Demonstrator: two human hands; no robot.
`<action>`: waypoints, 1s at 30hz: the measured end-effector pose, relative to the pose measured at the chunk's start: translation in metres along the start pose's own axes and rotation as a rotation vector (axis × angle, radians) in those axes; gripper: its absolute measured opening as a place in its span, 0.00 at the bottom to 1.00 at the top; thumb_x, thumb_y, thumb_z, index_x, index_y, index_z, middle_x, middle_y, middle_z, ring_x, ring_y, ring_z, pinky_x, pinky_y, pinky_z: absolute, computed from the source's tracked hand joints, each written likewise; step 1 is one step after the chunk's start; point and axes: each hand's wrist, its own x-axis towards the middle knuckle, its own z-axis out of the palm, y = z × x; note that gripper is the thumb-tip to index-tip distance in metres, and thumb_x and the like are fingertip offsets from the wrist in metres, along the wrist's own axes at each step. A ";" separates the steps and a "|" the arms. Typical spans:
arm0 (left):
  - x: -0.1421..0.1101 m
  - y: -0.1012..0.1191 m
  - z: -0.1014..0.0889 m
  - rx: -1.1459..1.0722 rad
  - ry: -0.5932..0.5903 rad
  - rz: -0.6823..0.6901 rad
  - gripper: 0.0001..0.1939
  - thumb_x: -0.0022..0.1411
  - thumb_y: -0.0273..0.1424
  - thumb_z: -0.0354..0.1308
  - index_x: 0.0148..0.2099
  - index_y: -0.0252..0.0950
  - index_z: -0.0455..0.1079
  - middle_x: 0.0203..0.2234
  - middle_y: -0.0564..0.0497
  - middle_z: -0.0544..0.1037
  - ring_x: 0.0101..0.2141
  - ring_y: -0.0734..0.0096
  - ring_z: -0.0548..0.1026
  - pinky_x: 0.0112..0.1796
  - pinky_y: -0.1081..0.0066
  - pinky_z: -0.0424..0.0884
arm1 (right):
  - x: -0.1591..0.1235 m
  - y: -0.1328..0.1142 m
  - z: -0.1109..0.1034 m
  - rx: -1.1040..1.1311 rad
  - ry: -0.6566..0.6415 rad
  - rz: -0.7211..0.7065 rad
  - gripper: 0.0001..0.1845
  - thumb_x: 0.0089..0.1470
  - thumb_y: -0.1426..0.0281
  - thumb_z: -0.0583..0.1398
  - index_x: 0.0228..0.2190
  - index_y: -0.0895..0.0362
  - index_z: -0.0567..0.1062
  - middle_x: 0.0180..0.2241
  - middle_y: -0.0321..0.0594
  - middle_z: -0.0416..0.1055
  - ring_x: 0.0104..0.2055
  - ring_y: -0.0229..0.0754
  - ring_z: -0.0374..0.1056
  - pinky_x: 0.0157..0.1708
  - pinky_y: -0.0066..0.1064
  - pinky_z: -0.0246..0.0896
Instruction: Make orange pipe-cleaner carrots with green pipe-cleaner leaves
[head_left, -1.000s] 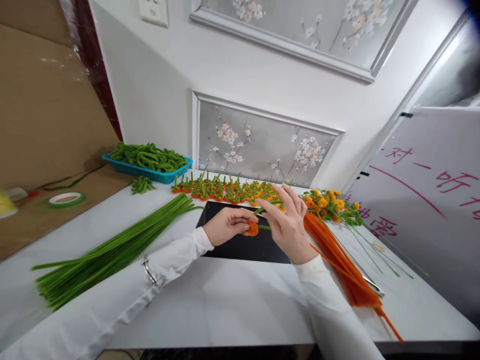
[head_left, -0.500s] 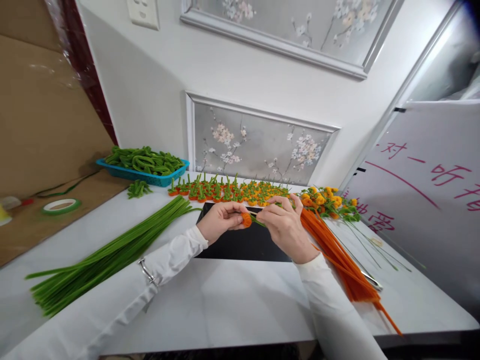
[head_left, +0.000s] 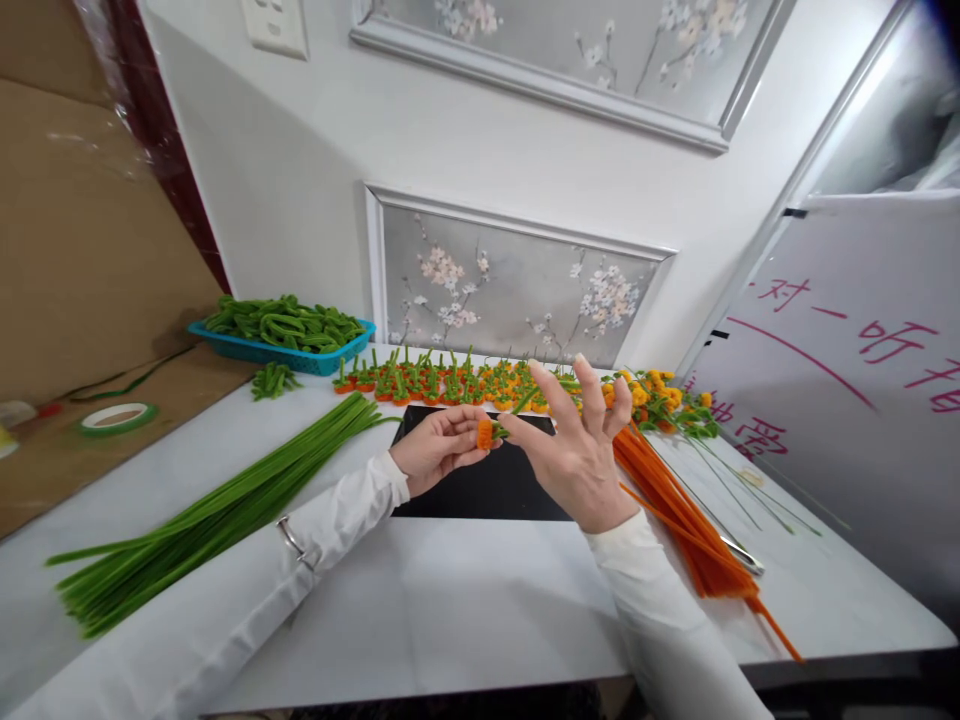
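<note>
My left hand (head_left: 442, 450) is closed in a pinch on a small orange pipe-cleaner flower (head_left: 485, 434), with green at its right side. Beside it, my right hand (head_left: 574, 445) has its fingers spread and raised, the thumb close to the flower's green part. Whether the thumb touches it I cannot tell. A black mat (head_left: 465, 490) lies under both hands. Behind them stand rows of orange and yellow flower heads with green stubs (head_left: 431, 380).
Green pipe cleaners (head_left: 225, 510) lie at left, orange ones (head_left: 690, 520) at right. A blue basket (head_left: 300, 362) holds green pieces. Finished-looking yellow flowers (head_left: 660, 395) rest at back right, near metal tweezers (head_left: 742, 555). Green tape (head_left: 118, 418) lies far left.
My right hand has opened, its fingers lifting and spreading. The thin pale stick-like thing near its fingertips no longer shows. The flower in my left hand has turned, its green side now facing right.
</note>
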 end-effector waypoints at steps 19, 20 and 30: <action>0.000 -0.001 0.001 -0.051 0.085 -0.029 0.15 0.44 0.20 0.68 0.36 0.32 0.71 0.30 0.49 0.77 0.34 0.68 0.79 0.30 0.81 0.75 | -0.006 0.011 0.016 0.264 -0.090 0.176 0.12 0.54 0.66 0.60 0.42 0.50 0.71 0.34 0.37 0.76 0.53 0.48 0.61 0.55 0.48 0.38; 0.000 -0.001 0.001 -0.084 0.101 -0.019 0.15 0.44 0.19 0.67 0.37 0.32 0.71 0.29 0.50 0.77 0.34 0.68 0.79 0.30 0.82 0.75 | -0.006 0.010 0.016 0.211 -0.098 0.125 0.07 0.55 0.68 0.59 0.37 0.49 0.73 0.34 0.36 0.77 0.56 0.49 0.58 0.56 0.50 0.33; 0.002 0.000 -0.002 0.227 0.025 0.105 0.12 0.48 0.27 0.67 0.35 0.31 0.70 0.30 0.51 0.74 0.30 0.76 0.75 0.32 0.77 0.75 | -0.013 -0.007 0.031 0.239 -0.291 -0.042 0.11 0.57 0.77 0.54 0.41 0.57 0.71 0.49 0.46 0.69 0.54 0.47 0.61 0.56 0.46 0.47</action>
